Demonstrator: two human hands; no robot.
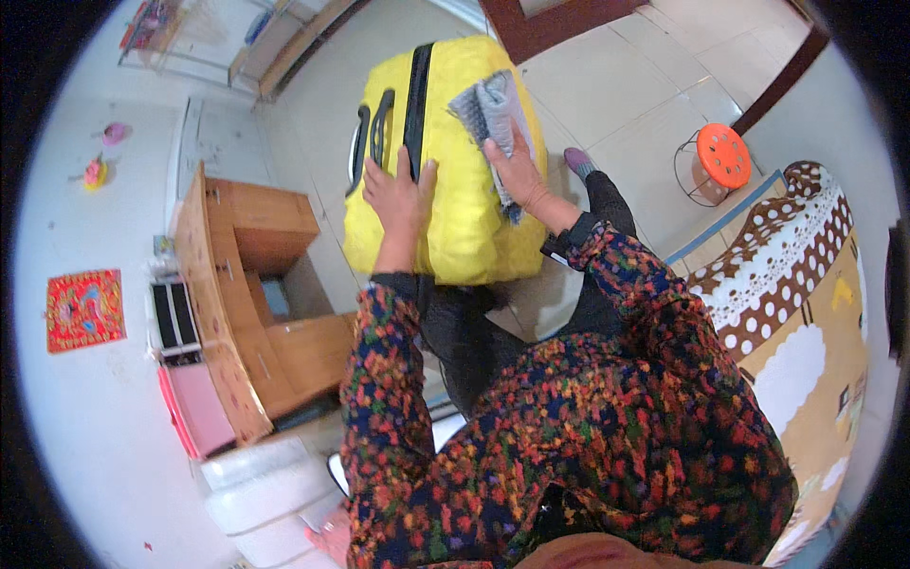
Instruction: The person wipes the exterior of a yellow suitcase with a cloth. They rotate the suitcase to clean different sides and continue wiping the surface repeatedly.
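A yellow suitcase point(455, 235) with a black band point(418, 92) and a black handle point(382, 128) stands before me. My left hand point(399, 193) lies on it with fingers spread, beside the handle and touching the band. In my right hand point(517, 171) is a folded grey cloth point(490, 107), pressed to the right part of the same face. The cloth partly hides that side of the suitcase.
On the left a wooden desk point(242, 313) stands by the wall. An orange-topped stool point(724, 156) and a bed with a patterned cover point(782, 363) are at the right. A brown door point(547, 32) is beyond the suitcase.
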